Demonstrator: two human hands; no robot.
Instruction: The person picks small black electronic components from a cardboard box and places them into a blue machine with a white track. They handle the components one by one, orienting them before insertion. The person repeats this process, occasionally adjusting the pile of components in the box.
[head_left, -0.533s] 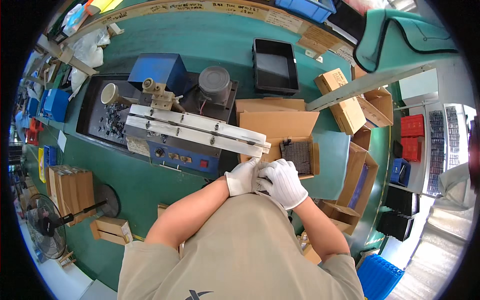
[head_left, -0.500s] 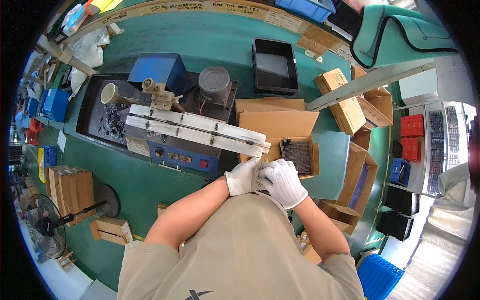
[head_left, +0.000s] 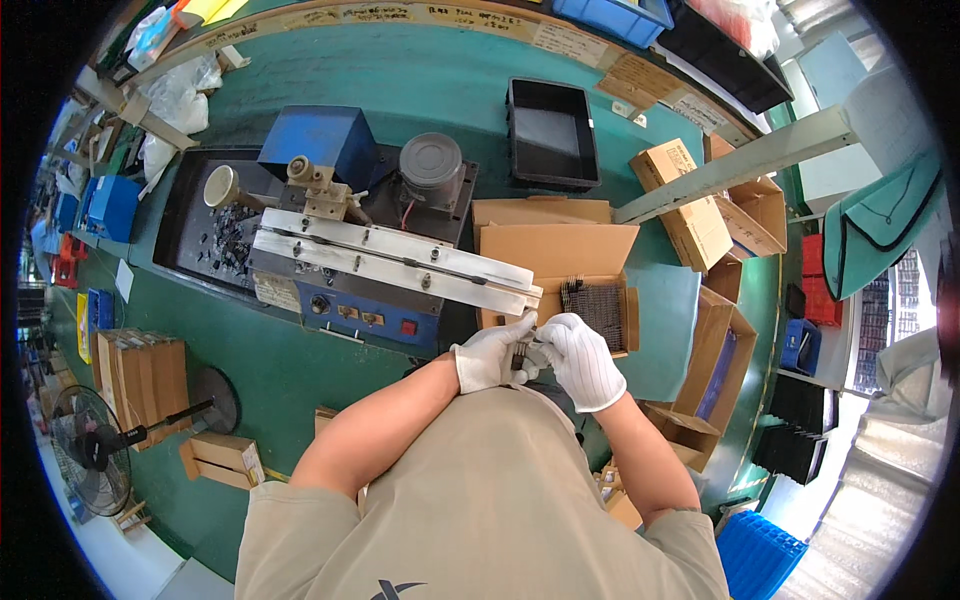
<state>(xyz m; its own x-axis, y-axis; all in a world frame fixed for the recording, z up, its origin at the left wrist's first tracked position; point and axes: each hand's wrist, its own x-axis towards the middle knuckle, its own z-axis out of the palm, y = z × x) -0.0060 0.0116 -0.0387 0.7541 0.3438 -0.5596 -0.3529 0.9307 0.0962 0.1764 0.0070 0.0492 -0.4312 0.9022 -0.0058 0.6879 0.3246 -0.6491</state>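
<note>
My left hand (head_left: 485,357), in a white glove, is closed around a small dark part with thin prongs (head_left: 519,355) in front of my chest. My right hand (head_left: 583,365), gloved in white with thin stripes, meets it from the right. Its thumb and fingers are pinched together at the left fingertips; what they hold is too small to make out. Just beyond both hands is the end of a pale metal feeding rail (head_left: 480,288) on a bench machine. To the right, an open cardboard box (head_left: 631,310) holds rows of dark pronged parts (head_left: 596,308).
The machine has a blue control panel (head_left: 375,322) and a dark tray (head_left: 180,215) with loose black pieces at left. A black bin (head_left: 552,150) stands behind the box. A slanting metal post (head_left: 740,165) and several cartons are at right; a fan (head_left: 92,450) is at lower left.
My right hand has shifted slightly right, and the dark pronged part now shows between my hands. A green cloth at upper right has swung right and down.
</note>
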